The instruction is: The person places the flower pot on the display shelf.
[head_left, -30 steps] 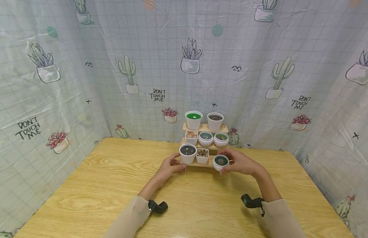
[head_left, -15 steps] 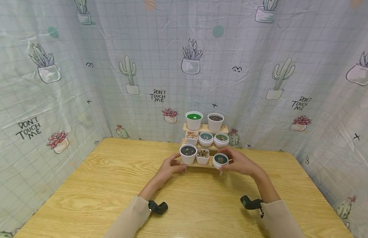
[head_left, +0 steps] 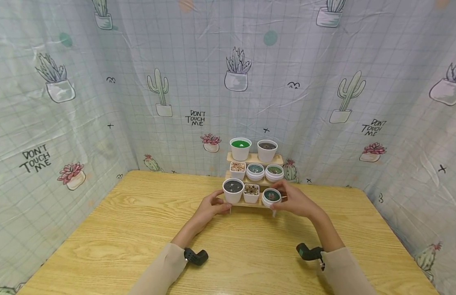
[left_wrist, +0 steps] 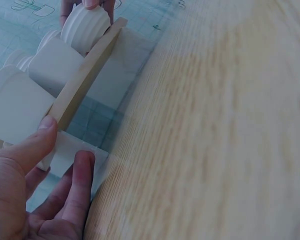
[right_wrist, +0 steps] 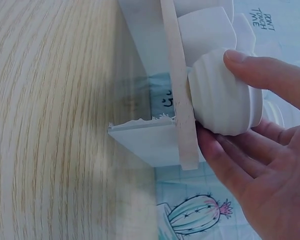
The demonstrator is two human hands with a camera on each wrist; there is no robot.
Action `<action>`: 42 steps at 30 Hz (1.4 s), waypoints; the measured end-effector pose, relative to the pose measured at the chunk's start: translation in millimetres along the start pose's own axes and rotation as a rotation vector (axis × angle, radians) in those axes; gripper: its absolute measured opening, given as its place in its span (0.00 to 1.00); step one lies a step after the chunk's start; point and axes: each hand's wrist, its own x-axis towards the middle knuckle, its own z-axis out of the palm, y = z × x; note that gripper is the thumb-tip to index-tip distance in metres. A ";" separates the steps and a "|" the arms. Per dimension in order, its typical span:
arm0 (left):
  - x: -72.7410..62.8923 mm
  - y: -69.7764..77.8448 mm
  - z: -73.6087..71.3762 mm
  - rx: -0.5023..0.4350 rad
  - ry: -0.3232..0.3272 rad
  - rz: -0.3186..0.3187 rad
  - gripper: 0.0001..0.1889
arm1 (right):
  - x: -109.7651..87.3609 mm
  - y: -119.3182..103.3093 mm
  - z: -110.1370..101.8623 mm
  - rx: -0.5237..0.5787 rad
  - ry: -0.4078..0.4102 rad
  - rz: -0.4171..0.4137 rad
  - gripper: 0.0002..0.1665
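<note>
A three-tier stand (head_left: 255, 204) with light wooden shelves and white side supports holds several small white pots. My right hand (head_left: 296, 200) grips a round, ribbed pot (head_left: 271, 198) with a dark green top at the right end of the lowest shelf. In the right wrist view the thumb lies on this ribbed pot (right_wrist: 220, 95) and the fingers are beneath it; its base meets the shelf. My left hand (head_left: 209, 209) holds the stand's lower left end, its thumb on the shelf edge (left_wrist: 82, 80) and fingertips by the white support (left_wrist: 72, 150).
On the lowest shelf stand a grey-topped pot (head_left: 233, 192) and a square pebble pot (head_left: 251, 194). The middle shelf has a square pot (head_left: 237, 171) and two round ones; two taller pots stand on top. A patterned curtain (head_left: 198, 53) hangs behind the wooden table (head_left: 169, 196).
My right hand has moved the round green-topped pot a little left and back along the lowest shelf, closer to the square pot. The left hand stays where it was.
</note>
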 end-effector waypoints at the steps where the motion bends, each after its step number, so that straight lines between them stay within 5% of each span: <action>1: 0.0 -0.1 0.0 0.001 -0.001 -0.001 0.38 | 0.2 0.1 0.2 -0.002 0.005 0.007 0.38; 24: 0.1 -2.3 -1.0 0.029 -0.002 -0.004 0.38 | 0.7 -0.7 1.3 -0.070 0.093 0.110 0.40; 42: -0.6 -0.8 -0.1 0.026 0.020 -0.023 0.38 | 0.8 3.8 -1.1 -0.015 0.080 0.097 0.41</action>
